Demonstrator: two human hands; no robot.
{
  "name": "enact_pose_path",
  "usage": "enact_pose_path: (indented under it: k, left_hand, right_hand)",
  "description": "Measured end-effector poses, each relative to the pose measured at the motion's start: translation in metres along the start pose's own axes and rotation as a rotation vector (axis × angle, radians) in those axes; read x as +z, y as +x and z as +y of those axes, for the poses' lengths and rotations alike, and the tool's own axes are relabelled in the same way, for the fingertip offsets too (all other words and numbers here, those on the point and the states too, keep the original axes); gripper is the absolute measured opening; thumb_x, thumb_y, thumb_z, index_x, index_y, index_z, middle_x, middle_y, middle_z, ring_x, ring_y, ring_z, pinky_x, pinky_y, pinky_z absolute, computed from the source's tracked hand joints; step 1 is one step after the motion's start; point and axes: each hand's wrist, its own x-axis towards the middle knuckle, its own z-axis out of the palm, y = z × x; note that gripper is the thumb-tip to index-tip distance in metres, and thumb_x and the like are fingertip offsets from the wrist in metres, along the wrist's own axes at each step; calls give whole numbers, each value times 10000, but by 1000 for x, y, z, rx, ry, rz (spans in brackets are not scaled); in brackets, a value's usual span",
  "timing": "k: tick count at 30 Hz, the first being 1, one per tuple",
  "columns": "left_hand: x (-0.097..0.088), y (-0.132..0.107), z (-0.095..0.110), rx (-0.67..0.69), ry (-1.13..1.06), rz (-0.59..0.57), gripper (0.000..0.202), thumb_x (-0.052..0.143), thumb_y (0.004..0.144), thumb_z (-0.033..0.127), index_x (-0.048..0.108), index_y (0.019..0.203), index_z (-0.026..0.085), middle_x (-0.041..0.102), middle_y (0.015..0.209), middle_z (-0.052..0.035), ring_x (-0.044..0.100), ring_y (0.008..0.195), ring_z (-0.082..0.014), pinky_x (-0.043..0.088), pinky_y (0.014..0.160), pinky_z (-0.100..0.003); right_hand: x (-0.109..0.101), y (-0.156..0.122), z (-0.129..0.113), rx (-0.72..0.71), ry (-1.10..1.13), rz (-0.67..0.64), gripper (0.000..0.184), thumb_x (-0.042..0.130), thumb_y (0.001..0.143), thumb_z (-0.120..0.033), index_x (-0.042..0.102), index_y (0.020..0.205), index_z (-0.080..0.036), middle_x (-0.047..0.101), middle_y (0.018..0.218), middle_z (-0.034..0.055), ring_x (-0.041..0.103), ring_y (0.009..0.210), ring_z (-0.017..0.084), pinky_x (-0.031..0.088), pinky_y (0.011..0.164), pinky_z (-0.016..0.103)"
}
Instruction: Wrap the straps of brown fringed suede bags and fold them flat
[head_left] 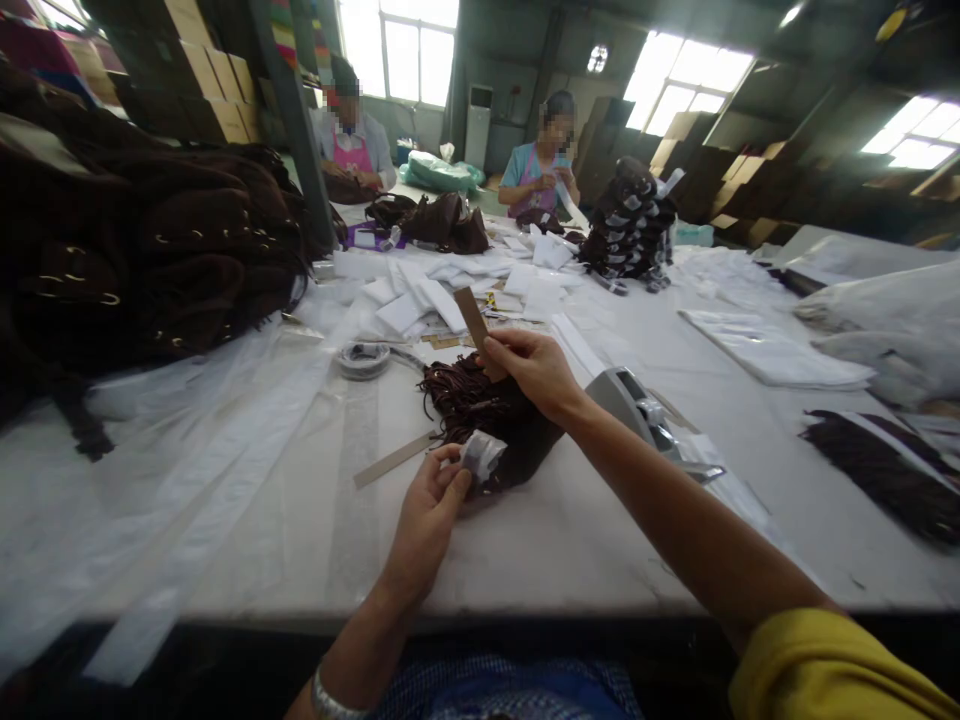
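Observation:
My right hand (534, 368) pinches a narrow brown cardboard strip (474, 318) that sticks up and away from me. My left hand (429, 510) is closed on a small white wrapped piece (482, 454) at the near end of a dark brown fringed suede item (487, 415) lying on the white table (570, 540). Both hands sit over that item, right hand above its far end, left at its near end.
A tape roll (362, 359) and a flat strip (394, 459) lie left of the item; a grey tape dispenser (637, 405) stands right. Dark bags (150, 240) are piled at left, white paper sheets (450, 285) beyond. Two people work at the far end.

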Motion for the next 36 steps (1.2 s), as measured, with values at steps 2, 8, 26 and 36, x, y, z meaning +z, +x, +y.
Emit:
enact_pose_path:
  k: [2, 8, 26, 36]
  left_hand:
    - [1, 2, 1, -20, -24, 15, 390, 659, 872, 404, 530, 1177, 198, 705, 913, -24, 644, 790, -130, 474, 735, -216]
    - [4, 7, 4, -42, -70, 63, 430, 718, 821, 402, 554, 1159, 192, 681, 994, -25, 627, 780, -111, 492, 732, -212]
    - [20, -4, 5, 58, 174, 115, 453, 711, 819, 416, 562, 1187, 196, 704, 851, -14, 633, 780, -137, 478, 722, -228]
    - [24, -6, 7, 109, 302, 67, 383, 674, 853, 394, 591, 1166, 189, 720, 906, -40, 654, 800, -158, 491, 735, -254]
  right_hand:
    - [-19, -36, -9, 124, 122, 24, 383, 659, 848, -451, 718, 1098, -166, 712, 805, 34, 651, 687, 157, 531, 664, 283]
    - [-50, -127, -9, 149, -160, -79, 242, 640, 874, -365, 755, 996, -190, 723, 819, 39, 629, 668, 149, 486, 616, 257]
    - [-30, -140, 9, 134, -128, -73, 170, 614, 832, -242, 773, 876, -198, 758, 865, 25, 687, 811, 193, 484, 733, 269]
    - [-8, -134, 21, 301, 338, -193, 318, 685, 806, -411, 754, 970, -148, 696, 864, 42, 601, 767, 161, 468, 692, 264]
